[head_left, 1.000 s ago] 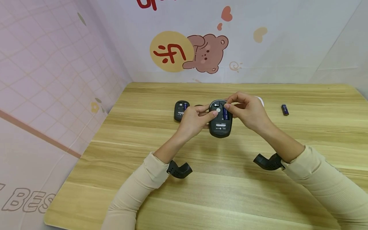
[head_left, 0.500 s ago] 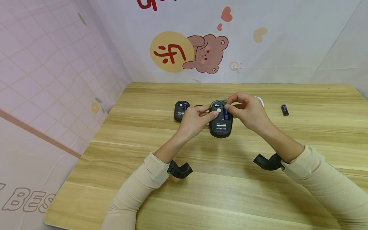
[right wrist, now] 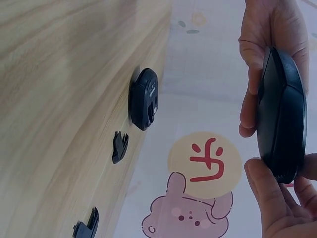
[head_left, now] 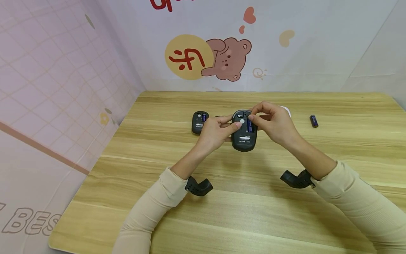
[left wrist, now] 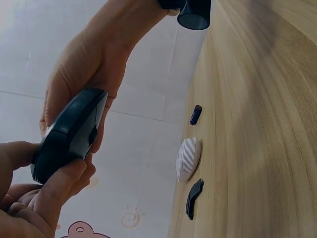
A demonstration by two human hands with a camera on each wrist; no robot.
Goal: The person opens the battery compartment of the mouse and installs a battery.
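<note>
In the head view a black computer mouse (head_left: 243, 143) is held above the table, underside facing up at me, its battery bay uncovered. A blue battery (head_left: 250, 126) lies in the bay, its upper end hidden by a thumb. My left hand (head_left: 215, 132) grips the mouse from the left, thumb on the underside and fingers behind. At the upper right, my right hand (head_left: 272, 121) pinches the mouse, thumb at the battery's upper end. The right wrist view shows fingers (right wrist: 265, 188) of that hand against the back of the mouse (right wrist: 282, 114).
Another black mouse (head_left: 196, 123) lies upturned behind my left hand, a battery in its bay. A loose battery (head_left: 314, 121) lies at the right. A white ribbed domed object (left wrist: 188, 158) sits near a small black cover (left wrist: 194, 199); another black cover (right wrist: 120, 148) lies near the upturned mouse.
The held mouse has shifted very slightly to the right. Both hands keep their hold, and the right thumb stays at the battery's upper end.
</note>
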